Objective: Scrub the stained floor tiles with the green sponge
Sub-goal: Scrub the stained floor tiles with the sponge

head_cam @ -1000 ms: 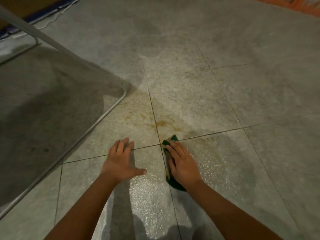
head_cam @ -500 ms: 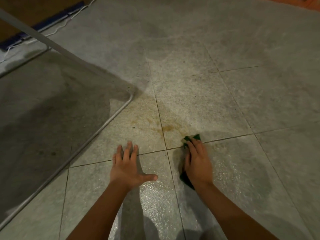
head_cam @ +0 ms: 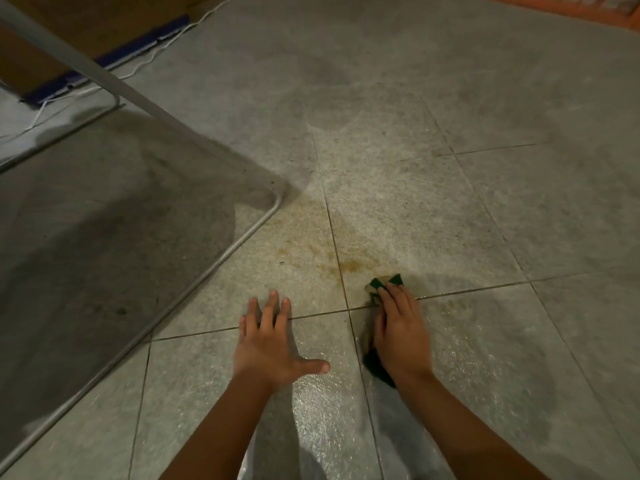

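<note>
My right hand (head_cam: 400, 332) presses the green sponge (head_cam: 384, 284) flat on the grey floor tiles, across a grout line. Green shows past my fingertips and again under my wrist; the rest of the sponge is hidden by the hand. Just beyond the sponge lies a brown-yellow stain (head_cam: 351, 265) spread over the grout joint between two tiles. My left hand (head_cam: 268, 344) rests flat on the floor to the left, fingers spread, holding nothing. The tiles around my wrists look wet and shiny.
A bent metal tube frame (head_cam: 242, 239) lies on the floor at the left, with its slanted leg (head_cam: 104, 77) rising toward the top left. A white cable (head_cam: 149, 60) and a blue strip run along the far wall. An orange edge (head_cam: 568, 8) shows top right.
My right hand has pushed the sponge forward and to the right, closer to the brown stain. My left hand stays planted on the floor.
</note>
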A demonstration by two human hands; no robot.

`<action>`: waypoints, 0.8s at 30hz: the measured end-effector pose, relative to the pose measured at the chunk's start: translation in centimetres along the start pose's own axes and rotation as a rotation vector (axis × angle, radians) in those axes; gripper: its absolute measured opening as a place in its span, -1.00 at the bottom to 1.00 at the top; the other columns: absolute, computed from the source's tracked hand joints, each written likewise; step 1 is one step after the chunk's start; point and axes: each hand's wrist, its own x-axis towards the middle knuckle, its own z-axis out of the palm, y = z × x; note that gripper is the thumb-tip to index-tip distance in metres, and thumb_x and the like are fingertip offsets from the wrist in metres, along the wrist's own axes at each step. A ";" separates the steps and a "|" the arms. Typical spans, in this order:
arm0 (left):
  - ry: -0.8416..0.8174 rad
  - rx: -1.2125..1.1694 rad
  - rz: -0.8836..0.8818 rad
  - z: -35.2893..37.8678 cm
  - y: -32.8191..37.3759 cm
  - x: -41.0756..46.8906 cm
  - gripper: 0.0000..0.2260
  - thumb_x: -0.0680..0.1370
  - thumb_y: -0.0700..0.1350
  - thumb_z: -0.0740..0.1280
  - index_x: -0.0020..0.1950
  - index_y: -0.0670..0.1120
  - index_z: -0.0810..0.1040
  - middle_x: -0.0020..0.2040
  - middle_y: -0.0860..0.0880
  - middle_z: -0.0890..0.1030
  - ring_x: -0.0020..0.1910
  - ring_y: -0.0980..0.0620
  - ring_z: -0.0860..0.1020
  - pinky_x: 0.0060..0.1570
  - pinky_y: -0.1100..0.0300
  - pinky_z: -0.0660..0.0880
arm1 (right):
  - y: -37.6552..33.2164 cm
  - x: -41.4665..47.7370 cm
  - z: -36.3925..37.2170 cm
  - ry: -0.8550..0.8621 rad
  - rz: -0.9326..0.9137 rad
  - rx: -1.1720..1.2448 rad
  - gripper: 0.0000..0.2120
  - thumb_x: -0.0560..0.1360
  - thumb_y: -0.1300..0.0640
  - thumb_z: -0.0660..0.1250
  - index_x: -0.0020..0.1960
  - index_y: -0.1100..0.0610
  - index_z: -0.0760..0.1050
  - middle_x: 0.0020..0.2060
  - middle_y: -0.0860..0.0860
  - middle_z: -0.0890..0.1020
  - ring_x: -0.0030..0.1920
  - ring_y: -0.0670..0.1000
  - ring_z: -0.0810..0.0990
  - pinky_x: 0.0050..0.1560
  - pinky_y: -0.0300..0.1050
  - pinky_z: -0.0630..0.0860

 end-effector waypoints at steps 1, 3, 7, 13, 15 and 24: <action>0.001 0.006 -0.002 0.1 0.0 0.0 0.14 0.24 0.54 0.19 0.52 -0.04 -0.32 0.51 -0.03 -0.36 0.46 -0.17 -0.40 0.49 -0.07 -0.19 | -0.8 0.5 0.4 -0.005 0.007 -0.005 -0.61 0.50 0.14 0.06 0.13 0.32 0.53 0.10 0.19 0.59 0.15 0.20 0.53 0.13 0.12 0.49; -0.002 0.010 -0.010 0.2 0.0 0.1 0.15 0.24 0.54 0.19 0.52 -0.04 -0.33 0.51 -0.03 -0.37 0.45 -0.17 -0.41 0.49 -0.07 -0.21 | -2.1 0.8 1.1 -0.027 -0.039 -0.023 -0.63 0.50 0.15 0.09 0.13 0.32 0.54 0.10 0.20 0.59 0.14 0.21 0.54 0.08 0.12 0.53; -0.013 0.033 -0.005 0.2 0.0 0.2 0.15 0.24 0.56 0.16 0.51 -0.05 -0.34 0.51 -0.05 -0.37 0.45 -0.18 -0.42 0.47 -0.08 -0.26 | -1.9 -0.6 0.9 -0.125 -0.219 0.035 -0.59 0.50 0.07 0.06 0.16 0.24 0.54 0.16 0.14 0.57 0.21 0.14 0.49 0.22 0.04 0.41; -0.028 0.033 0.004 0.0 0.0 0.1 0.14 0.26 0.54 0.17 0.51 -0.06 -0.34 0.51 -0.05 -0.38 0.45 -0.18 -0.42 0.45 -0.07 -0.26 | 3.9 -2.6 -3.0 -0.256 -0.293 -0.002 -0.60 0.48 0.04 0.11 0.23 0.16 0.48 0.22 0.09 0.53 0.26 0.11 0.44 0.19 0.09 0.39; -0.028 0.027 0.006 0.0 -0.1 0.1 0.14 0.25 0.54 0.17 0.51 -0.05 -0.34 0.51 -0.05 -0.38 0.45 -0.18 -0.42 0.44 -0.07 -0.27 | 5.5 -2.8 -4.0 -0.171 -0.187 -0.011 -0.66 0.49 0.13 0.23 0.24 0.19 0.47 0.22 0.13 0.52 0.26 0.14 0.43 0.21 0.06 0.33; -0.023 0.020 0.005 0.0 -0.1 0.1 0.15 0.24 0.54 0.19 0.52 -0.05 -0.33 0.51 -0.05 -0.37 0.45 -0.18 -0.41 0.45 -0.08 -0.24 | 0.5 -0.4 -0.2 0.032 0.046 0.034 -0.71 0.46 0.30 0.31 0.17 0.32 0.51 0.14 0.21 0.55 0.19 0.22 0.49 0.14 0.16 0.49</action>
